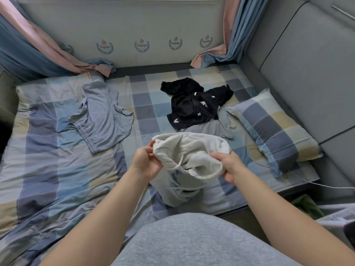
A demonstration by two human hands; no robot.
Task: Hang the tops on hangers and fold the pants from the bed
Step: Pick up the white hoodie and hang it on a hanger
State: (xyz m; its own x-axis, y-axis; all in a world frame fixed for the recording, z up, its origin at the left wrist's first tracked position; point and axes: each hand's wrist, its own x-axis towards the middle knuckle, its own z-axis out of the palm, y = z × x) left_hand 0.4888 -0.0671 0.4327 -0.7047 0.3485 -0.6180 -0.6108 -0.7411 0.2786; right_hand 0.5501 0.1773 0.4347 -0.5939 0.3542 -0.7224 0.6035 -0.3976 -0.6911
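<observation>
While the left hand [147, 165] and right hand [231, 167] pinch the white pants [184, 150] by the waistband at lower centre, over the bed [144, 96], black clothes [194, 106] with white marks lie upper centre; lettering on the wall emblems [141, 46] is too blurred to read.

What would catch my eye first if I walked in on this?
Most likely the white drawstring garment, bunched up and held by both the left hand and the right hand over the middle of the checked bed. Next, the black clothes heaped further back stand out against the pale sheet, and a blue-grey garment lies spread to the left.
</observation>
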